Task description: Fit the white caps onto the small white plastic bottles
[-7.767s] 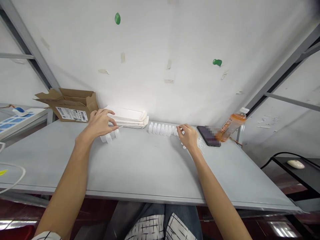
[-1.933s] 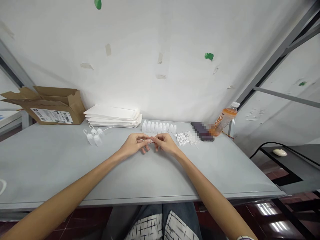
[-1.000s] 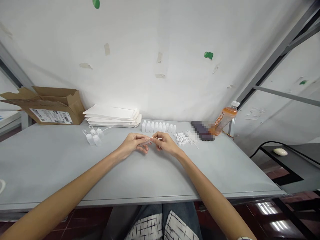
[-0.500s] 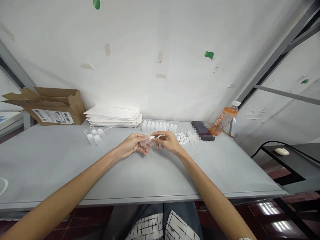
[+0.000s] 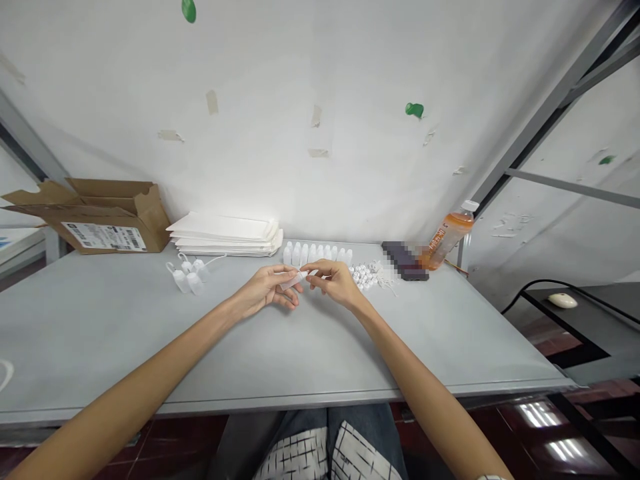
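Between my two hands is a small translucent plastic bottle point(image 5: 291, 283), tilted above the grey table. My left hand point(image 5: 267, 288) holds its body between thumb and fingers. At its neck end, my right hand point(image 5: 334, 281) pinches a small white part, mostly hidden by the fingertips. Just behind the hands stands a row of several small white bottles point(image 5: 313, 253). Right of my right hand lies a pile of small white caps point(image 5: 367, 275) with thin straps. Several bottles with looped straps point(image 5: 187, 277) stand together on the left.
An open cardboard box point(image 5: 107, 217) and a stack of white sheets point(image 5: 225, 233) are at the back left. At the back right are a dark phone point(image 5: 403, 260), partly pixelated, and a leaning orange drink bottle point(image 5: 447, 240). The table's front edge point(image 5: 280, 402) runs before my lap.
The view has shifted slightly. Both hands remain on the bottle in nearly the same pose, with the fingers of my right hand slightly shifted at its neck.
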Motion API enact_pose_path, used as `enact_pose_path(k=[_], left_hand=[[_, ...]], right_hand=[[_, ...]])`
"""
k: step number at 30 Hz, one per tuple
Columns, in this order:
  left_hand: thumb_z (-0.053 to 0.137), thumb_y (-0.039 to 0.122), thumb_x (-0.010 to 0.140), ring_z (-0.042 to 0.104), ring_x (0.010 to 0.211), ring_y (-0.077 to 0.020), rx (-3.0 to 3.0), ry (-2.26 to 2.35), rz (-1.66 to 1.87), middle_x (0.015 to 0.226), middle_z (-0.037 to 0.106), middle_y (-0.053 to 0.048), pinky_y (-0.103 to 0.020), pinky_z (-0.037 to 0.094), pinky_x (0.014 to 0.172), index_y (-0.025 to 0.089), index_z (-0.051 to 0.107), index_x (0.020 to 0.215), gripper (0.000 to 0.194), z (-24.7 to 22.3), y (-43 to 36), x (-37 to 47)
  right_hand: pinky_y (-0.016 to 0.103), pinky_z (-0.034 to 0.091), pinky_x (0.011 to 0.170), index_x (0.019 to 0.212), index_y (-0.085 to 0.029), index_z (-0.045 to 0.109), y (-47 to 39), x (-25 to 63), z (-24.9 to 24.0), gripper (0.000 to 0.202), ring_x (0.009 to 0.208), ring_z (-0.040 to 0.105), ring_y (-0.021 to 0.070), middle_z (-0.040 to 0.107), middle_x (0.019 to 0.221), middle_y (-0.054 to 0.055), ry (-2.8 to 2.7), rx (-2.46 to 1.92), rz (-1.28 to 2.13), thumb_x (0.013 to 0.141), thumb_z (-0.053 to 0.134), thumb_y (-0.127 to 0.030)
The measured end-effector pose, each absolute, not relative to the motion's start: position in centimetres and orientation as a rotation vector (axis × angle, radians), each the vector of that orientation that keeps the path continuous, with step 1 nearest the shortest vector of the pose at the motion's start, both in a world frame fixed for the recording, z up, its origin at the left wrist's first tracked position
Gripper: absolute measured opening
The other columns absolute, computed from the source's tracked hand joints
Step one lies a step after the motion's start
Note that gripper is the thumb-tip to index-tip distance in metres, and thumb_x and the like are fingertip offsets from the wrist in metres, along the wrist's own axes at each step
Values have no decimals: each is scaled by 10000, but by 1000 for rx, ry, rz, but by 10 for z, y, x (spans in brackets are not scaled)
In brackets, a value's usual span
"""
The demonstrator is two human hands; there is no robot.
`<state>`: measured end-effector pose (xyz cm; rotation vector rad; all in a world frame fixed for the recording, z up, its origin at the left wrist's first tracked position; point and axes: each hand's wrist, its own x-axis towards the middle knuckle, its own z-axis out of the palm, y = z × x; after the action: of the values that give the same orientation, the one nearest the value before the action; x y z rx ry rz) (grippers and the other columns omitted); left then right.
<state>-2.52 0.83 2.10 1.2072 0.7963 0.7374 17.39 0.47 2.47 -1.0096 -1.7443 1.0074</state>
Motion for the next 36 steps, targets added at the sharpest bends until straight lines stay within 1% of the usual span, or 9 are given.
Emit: enact_pose_path(k=[6, 9, 12, 15, 17, 21, 28, 32, 36], left_hand=[[637, 423, 842, 668, 620, -186, 1172, 763, 727, 820, 662, -93, -335, 571, 570, 141, 562, 994, 329, 18, 8, -25], [659, 451, 817, 658, 610, -177, 1255, 785, 756, 842, 657, -83, -325, 565, 547, 153, 558, 1013, 371, 21, 8, -25], [707, 463, 766, 650, 610, -169, 1383, 859, 794, 873, 655, -75, -302, 551, 512, 163, 558, 998, 407, 21, 7, -25], [719, 469, 742, 641, 617, -155, 1487, 936, 846, 847, 636, -51, -276, 538, 505, 168, 563, 951, 398, 19, 7, -23], [703, 480, 749, 635, 621, -144, 1544, 968, 865, 848, 629, -46, -264, 533, 510, 169, 565, 940, 390, 17, 7, -21], [691, 482, 751, 636, 663, -147, 1616, 963, 860, 942, 627, -69, -270, 541, 522, 166, 576, 934, 383, 14, 7, -20], [706, 461, 745, 626, 697, -163, 1605, 978, 835, 848, 634, -57, -270, 537, 540, 158, 588, 904, 362, 16, 6, -21], [692, 471, 766, 633, 693, -175, 1556, 946, 832, 798, 631, -46, -282, 536, 539, 162, 590, 919, 360, 16, 7, -21], [690, 467, 774, 620, 634, -153, 1527, 939, 834, 761, 631, -33, -279, 532, 535, 164, 597, 930, 354, 18, 6, -21]], right_hand=[[203, 412, 472, 820, -176, 730, 2, 173, 26, 217, 616, 626, 114, 677, 920, 55, -1698, -1013, 1000, 709, 543, -170], [217, 429, 480, 881, -174, 706, 2, 172, 26, 216, 611, 631, 120, 683, 944, 57, -1676, -1024, 1034, 729, 556, -203], [226, 436, 484, 902, -172, 689, 3, 171, 24, 202, 593, 624, 118, 683, 961, 60, -1663, -1089, 944, 773, 559, -258], [235, 448, 515, 852, -176, 680, 5, 171, 20, 164, 588, 622, 116, 688, 944, 48, -1664, -1174, 783, 794, 555, -266], [242, 455, 546, 783, -174, 675, 5, 170, 19, 149, 573, 622, 118, 691, 856, 33, -1705, -1211, 749, 804, 558, -265], [251, 470, 574, 769, -164, 686, 3, 169, 19, 200, 523, 623, 115, 696, 776, 29, -1800, -1244, 867, 843, 555, -295], [217, 441, 443, 817, -131, 668, 2, 168, 20, 261, 541, 637, 138, 669, 760, 64, -1746, -1173, 1205, 823, 606, -384], [209, 459, 454, 823, -134, 662, 3, 170, 22, 261, 599, 630, 142, 647, 739, 50, -1721, -1111, 1218, 768, 663, -389], [214, 467, 459, 829, -142, 663, 3, 171, 23, 278, 639, 623, 149, 656, 772, 57, -1742, -1072, 1184, 747, 681, -406]])
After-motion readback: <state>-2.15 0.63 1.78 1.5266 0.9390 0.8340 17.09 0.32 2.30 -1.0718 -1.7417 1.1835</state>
